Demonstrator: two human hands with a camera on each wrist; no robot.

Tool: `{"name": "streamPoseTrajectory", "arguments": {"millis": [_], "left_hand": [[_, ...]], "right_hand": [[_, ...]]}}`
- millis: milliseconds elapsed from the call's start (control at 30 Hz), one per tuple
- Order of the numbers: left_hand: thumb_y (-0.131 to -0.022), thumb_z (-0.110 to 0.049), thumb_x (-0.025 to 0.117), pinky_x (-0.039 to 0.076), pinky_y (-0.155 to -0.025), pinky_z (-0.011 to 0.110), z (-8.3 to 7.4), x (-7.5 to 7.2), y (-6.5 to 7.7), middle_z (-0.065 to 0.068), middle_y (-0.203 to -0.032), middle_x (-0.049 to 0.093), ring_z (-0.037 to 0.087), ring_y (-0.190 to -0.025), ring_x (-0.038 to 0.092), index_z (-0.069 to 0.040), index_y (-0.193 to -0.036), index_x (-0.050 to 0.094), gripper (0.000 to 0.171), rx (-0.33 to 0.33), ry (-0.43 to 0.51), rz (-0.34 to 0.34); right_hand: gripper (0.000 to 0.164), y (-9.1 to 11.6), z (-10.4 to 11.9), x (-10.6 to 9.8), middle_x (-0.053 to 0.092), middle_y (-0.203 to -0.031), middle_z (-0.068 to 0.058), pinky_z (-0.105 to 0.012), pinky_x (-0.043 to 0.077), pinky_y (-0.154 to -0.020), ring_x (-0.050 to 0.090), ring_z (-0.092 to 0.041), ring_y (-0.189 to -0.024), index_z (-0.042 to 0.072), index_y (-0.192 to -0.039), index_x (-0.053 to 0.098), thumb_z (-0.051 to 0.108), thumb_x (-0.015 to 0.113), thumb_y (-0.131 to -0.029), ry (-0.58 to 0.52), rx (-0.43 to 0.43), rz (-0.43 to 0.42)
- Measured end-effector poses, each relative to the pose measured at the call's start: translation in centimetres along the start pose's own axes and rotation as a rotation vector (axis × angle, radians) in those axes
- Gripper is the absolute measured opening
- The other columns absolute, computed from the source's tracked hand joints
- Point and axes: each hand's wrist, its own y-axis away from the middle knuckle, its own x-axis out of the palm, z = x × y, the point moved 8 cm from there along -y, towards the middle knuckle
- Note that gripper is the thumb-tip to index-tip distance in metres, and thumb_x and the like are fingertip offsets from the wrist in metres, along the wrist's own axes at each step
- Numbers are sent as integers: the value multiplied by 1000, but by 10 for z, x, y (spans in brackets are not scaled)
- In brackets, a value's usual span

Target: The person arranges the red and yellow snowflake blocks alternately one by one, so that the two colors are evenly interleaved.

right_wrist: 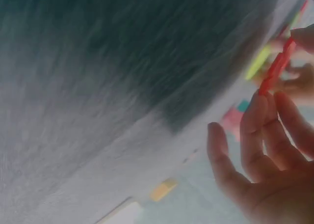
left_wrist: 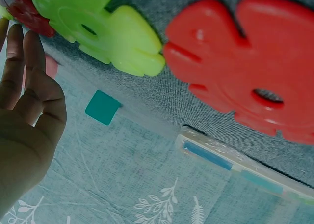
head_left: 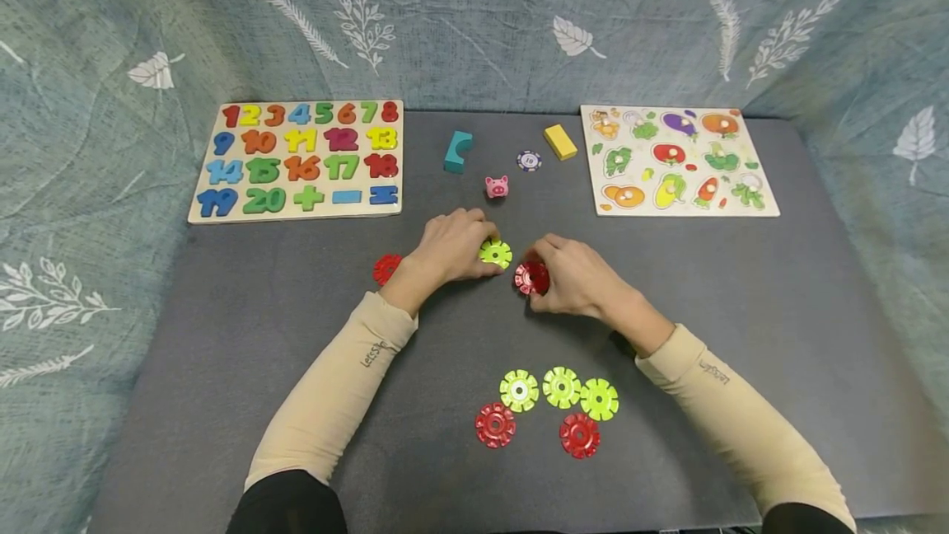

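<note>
My left hand [head_left: 455,247] holds a lime-green notched disc [head_left: 495,253] between thumb and fingers. Just to its right, my right hand [head_left: 578,277] pinches a red notched disc [head_left: 531,278], seen edge-on in the right wrist view as a red disc [right_wrist: 277,69]. Under my left forearm lies another red disc [head_left: 387,269]. In the left wrist view that red disc [left_wrist: 265,62] touches or overlaps a green disc [left_wrist: 88,27], with a further red disc [left_wrist: 29,13] beyond; whether they interlock, I cannot tell. A gap separates the two hands' discs in the head view.
Nearer me lie loose lime discs [head_left: 519,391] and red discs [head_left: 495,425]. Behind the hands are a pink pig [head_left: 497,186], a poker chip [head_left: 530,161], a teal block [head_left: 457,152] and a yellow block [head_left: 560,142]. A number board [head_left: 289,217] and a vegetable board [head_left: 685,208] flank them.
</note>
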Motion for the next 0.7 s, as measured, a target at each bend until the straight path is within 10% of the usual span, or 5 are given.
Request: {"name": "streamPoseTrajectory", "arguments": {"millis": [700], "left_hand": [[-81,-53,70,48,-82,41,1,0,2,2,-112,58,20,-96,52,-20,-123,65,53,-2,27,4]], "right_hand": [[49,-34,-27,2,69,-100,-10,-36,52,-75,63,-20,-82,3,-110,65,23,80,-68,-67,0,49]]}}
